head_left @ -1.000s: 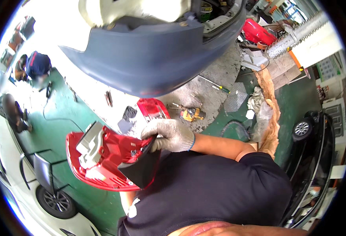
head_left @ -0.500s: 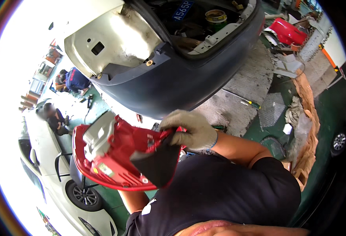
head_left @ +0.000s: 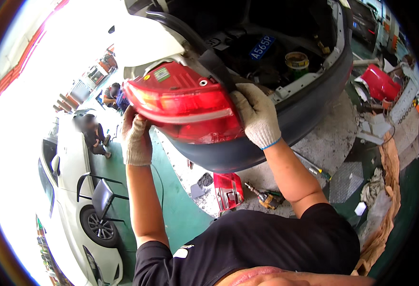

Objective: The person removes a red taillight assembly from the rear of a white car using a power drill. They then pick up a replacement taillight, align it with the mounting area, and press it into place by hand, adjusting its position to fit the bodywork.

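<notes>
A red, wedge-shaped plastic tail lamp (head_left: 185, 112) was up at the rear corner of a white metal car body (head_left: 150, 45), above the smooth blue-grey plastic bumper (head_left: 209, 157). Its glossy lens faced the person, which presumably left the rear housing toward the bodywork; whether the two touched could not be told, since the lamp hid its own far side.

The left hand (head_left: 138, 138), in an off-white knitted glove with dark fingertips, was closed around the lower left end, its grip only as wide as that edge. From below, it probably bore part of the weight. The right hand (head_left: 258, 114), in a matching glove with a blue cuff edge, was closed on the right end, beside the open boot; its fingertips were partly hidden. Holding opposite ends likely steadied the long, awkward shape against tilting and left most of the lens uncovered.

Below, on the pale, stained floor patch, lay a second red-and-clear lamp (head_left: 227, 190) and, just beside it, a yellow-and-black power drill (head_left: 268, 201), perhaps put there to be within reach while both hands were occupied. A long screwdriver with a green-and-yellow handle (head_left: 316, 170) lay farther right, near a translucent sheet of bubble wrap (head_left: 346, 183).
</notes>
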### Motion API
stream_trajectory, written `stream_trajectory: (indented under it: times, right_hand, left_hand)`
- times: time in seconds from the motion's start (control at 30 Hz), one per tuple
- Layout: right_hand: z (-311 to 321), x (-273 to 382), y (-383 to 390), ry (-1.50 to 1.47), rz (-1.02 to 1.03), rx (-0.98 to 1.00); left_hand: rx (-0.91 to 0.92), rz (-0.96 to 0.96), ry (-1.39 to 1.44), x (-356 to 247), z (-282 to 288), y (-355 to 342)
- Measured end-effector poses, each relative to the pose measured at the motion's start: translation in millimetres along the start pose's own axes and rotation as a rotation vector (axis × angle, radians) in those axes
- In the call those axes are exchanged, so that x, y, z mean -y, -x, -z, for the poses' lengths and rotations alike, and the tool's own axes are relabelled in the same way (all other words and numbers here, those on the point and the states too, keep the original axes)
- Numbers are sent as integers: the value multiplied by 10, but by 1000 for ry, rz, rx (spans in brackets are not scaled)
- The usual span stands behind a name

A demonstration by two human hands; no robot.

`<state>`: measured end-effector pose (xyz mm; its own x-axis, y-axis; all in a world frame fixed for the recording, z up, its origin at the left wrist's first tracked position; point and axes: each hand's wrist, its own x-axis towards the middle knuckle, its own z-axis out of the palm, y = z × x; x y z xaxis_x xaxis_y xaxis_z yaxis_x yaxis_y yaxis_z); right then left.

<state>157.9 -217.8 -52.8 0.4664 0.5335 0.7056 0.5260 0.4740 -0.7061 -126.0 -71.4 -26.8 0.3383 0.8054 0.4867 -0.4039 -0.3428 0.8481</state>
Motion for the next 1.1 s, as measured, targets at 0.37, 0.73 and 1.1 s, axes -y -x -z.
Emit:
stream_trajectory:
  times: [0.37,0.73,1.1]
  right_hand:
    - [-285,-106,-391,96,-20,-3]
    - [-377,56,-230,-133,-86,-201]
    - [-580,46,-132,44,177,-25]
  left_hand:
    - [-190,-24,-77,424,219,-370]
    - [-399,-95,-204,515,-44,-303]
    - [-691,-224,-548,778,-135,-416]
